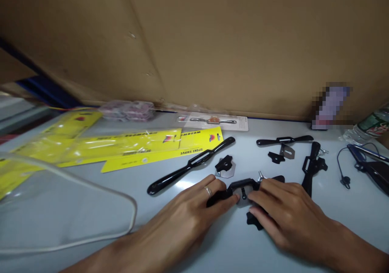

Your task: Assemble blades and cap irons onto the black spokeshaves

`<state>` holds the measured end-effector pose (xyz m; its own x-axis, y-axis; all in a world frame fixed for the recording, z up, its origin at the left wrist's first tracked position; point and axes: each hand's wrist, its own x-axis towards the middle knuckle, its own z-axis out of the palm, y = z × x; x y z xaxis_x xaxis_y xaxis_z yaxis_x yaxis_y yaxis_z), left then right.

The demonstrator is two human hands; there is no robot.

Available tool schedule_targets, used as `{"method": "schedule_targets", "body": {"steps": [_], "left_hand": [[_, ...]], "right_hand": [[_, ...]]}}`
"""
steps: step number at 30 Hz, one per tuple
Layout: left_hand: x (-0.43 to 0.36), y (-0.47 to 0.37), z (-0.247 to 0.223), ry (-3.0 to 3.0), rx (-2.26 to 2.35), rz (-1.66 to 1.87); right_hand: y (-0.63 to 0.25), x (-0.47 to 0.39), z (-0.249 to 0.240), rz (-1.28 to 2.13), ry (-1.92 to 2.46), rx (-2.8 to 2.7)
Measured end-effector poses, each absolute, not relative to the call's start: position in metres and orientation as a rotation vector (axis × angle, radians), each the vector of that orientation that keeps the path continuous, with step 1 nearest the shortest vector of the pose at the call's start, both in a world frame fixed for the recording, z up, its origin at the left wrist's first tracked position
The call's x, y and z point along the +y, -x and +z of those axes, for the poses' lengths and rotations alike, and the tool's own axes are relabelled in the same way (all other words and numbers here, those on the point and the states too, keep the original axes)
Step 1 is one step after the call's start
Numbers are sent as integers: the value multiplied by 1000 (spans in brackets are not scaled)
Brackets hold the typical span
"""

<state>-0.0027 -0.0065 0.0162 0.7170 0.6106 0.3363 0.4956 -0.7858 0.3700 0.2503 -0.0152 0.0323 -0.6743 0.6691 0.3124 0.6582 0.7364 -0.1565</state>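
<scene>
Both hands are at a black spokeshave body (242, 182) low in the middle of the head view. My left hand (197, 202) is wrapped round its left handle, with the thumb against a grey slotted blade (242, 200) lying over the body's middle. My right hand (281, 208) grips the right side, its fingers touching the blade's right edge. A black cap plate (254, 221) lies beneath the right thumb; whether the thumb presses on it I cannot tell. Just behind the right fingers stands a silver thumbscrew (260, 176).
Behind lie more spokeshave bodies (191, 165) with loose cap plates (224, 164) and blades. Yellow spoke shave cards (164, 151) spread across the left. A white cable (130, 200) loops in front of them. Bottle (373, 125), glasses (377, 175) and cardboard wall (212, 41) border the table.
</scene>
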Motion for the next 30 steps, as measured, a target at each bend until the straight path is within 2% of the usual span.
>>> {"method": "schedule_targets", "body": {"steps": [4,11,17,19,21,23,26,28,30], "left_hand": [[-6,2,15,-2633,877,664],[-4,3,4,-2450,948,783],[-2,-3,7,-2293,1011,874],[-2,-3,7,-2285,1000,895],[-3,-3,7,-2291,984,904],[-3,-3,6,-2293,970,889],[-3,-2,6,-2292,969,855],[-3,-2,6,-2303,974,837],[-2,-2,5,-2316,972,830]], "right_hand": [[-244,-16,28,-70,984,-2620],[-234,-13,34,-489,725,-2757],[-240,-16,37,-460,552,-2749],[-245,-16,37,-313,662,-2559],[-249,-13,38,11,933,-2270],[-252,-7,41,544,1194,-1941],[-254,5,47,1287,1308,-1439],[-255,10,49,1498,1286,-1208],[-254,12,49,1571,1272,-1116]]}}
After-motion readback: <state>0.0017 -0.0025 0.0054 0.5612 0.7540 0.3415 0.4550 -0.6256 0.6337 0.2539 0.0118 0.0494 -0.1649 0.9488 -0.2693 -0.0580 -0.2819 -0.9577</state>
